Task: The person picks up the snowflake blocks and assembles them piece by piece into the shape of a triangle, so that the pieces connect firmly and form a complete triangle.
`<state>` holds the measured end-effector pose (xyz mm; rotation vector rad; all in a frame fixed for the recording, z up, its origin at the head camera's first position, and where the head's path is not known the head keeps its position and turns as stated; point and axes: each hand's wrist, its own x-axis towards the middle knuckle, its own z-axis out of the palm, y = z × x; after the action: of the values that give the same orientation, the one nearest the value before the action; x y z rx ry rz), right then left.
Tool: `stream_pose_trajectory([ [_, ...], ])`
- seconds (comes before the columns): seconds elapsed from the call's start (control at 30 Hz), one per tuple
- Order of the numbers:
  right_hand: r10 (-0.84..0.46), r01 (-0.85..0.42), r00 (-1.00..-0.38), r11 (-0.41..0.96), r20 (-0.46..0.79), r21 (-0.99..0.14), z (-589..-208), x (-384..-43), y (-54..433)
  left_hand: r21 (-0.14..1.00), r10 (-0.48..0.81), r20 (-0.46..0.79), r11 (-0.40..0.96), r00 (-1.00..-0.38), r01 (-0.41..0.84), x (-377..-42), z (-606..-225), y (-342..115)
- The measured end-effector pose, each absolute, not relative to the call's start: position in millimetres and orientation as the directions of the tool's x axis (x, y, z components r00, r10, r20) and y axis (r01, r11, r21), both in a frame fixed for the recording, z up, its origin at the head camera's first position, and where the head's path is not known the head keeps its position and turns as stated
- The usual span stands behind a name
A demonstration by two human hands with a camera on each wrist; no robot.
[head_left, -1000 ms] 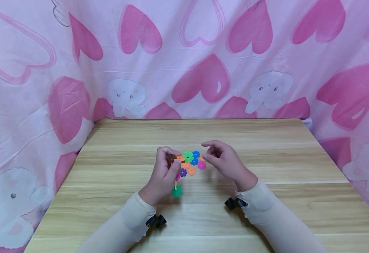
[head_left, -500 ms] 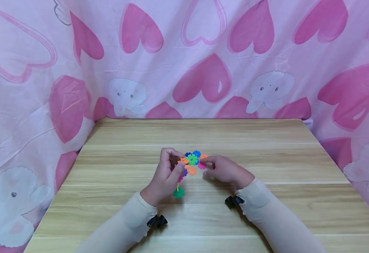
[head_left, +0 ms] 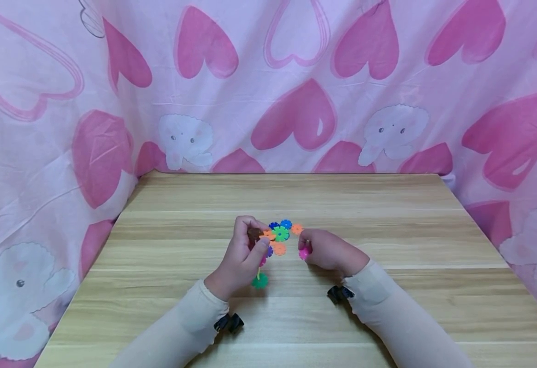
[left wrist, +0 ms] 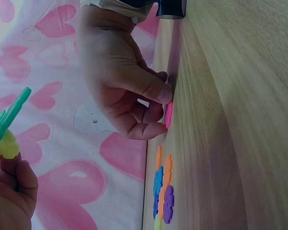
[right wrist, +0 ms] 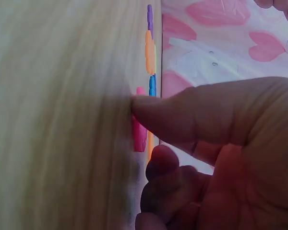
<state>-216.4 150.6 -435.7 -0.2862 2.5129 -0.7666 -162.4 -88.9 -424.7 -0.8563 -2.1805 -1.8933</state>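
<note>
Held up over the table, my left hand (head_left: 236, 258) grips a joined cluster of plastic snowflake discs. A brown disc (head_left: 255, 234), an orange one (head_left: 267, 234) and a hanging green disc (head_left: 260, 280) show around its fingers. The left wrist view shows a yellow disc (left wrist: 6, 139) joined to the green one. My right hand (head_left: 332, 249) is low at the tabletop, pinching a pink snowflake disc (left wrist: 169, 115) between thumb and fingertip. The thumb partly covers that pink disc (right wrist: 139, 136) in the right wrist view.
Several loose discs lie between the hands: light green (head_left: 280, 234), blue (head_left: 286, 224), orange (head_left: 297, 228), another orange (head_left: 279, 249) and purple (left wrist: 169, 204). The wooden table (head_left: 388, 204) meets a pink heart-patterned curtain (head_left: 291, 112) behind and at both sides.
My right hand has come down to the loose discs, taken the pink disc and drawn it nearer and rightward. My left hand has shifted slightly right, still holding its cluster.
</note>
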Motion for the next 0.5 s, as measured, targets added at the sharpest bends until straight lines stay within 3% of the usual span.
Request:
stream_pose_trajectory([
  [0.3,-0.291,-0.012,-0.858,0.835,-0.423,-0.55,-428.5,-212.8,154.1,0.889,0.285,0.406,0.095,-0.868,0.448,-160.4,-423.1,-90.2],
  [0.5,-0.321,0.016,-0.876,0.728,-0.361,-0.685,-427.9,-215.6,156.5,0.9,0.256,0.393,0.093,-0.883,0.427,-158.6,-421.7,-92.6],
])
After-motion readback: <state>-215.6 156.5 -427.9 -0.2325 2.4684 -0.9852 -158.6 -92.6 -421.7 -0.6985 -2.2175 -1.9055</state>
